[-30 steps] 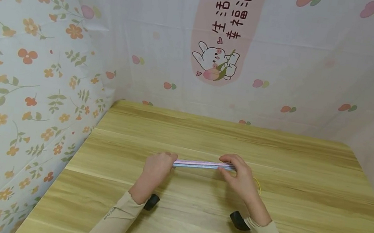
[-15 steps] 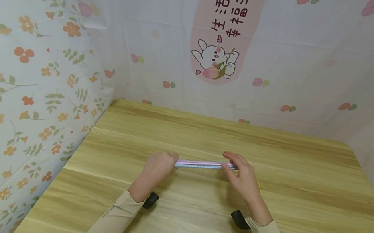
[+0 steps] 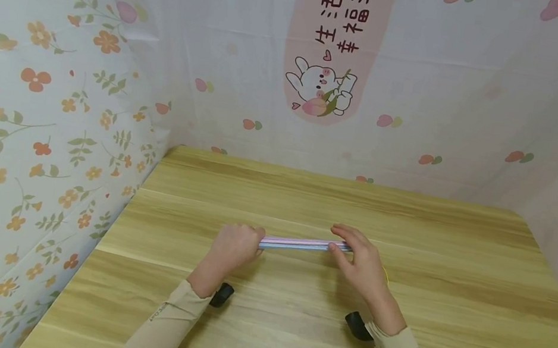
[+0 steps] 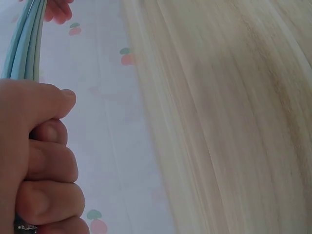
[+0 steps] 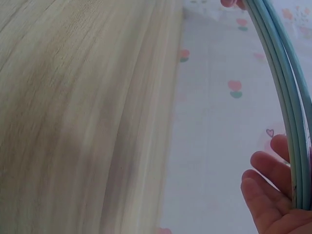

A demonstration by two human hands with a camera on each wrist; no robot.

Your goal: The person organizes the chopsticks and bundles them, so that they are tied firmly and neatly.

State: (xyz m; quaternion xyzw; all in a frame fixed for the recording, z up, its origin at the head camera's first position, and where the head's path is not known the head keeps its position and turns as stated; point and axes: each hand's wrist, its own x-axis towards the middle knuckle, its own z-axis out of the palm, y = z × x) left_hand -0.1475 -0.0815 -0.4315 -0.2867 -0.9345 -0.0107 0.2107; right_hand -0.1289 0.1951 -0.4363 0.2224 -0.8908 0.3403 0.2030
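Note:
A slim bundle of straws [image 3: 295, 244], pink, lilac and blue, spans the gap between the hands above the table. My left hand [image 3: 237, 246] grips one end; its fingers curl tightly round the straws in the left wrist view, where they look pale blue [image 4: 24, 48]. The other end reaches the palm of my right hand [image 3: 363, 268]. There the thumb lies along the near side, while the fingers [image 5: 273, 170] stay loose and spread behind the straws. A thin yellow loop [image 3: 386, 276] shows beside the right wrist, partly hidden.
The wood-grain table [image 3: 288, 332] lies under both hands. A white printed cloth [image 3: 219, 69] hangs behind its far edge, and a floral cloth [image 3: 32, 101] along the left. Dark rounded devices [image 3: 223, 295] sit under the wrists.
My right hand has shifted slightly along the bundle, and its fingers have loosened a little. The left hand keeps its grip nearly in place.

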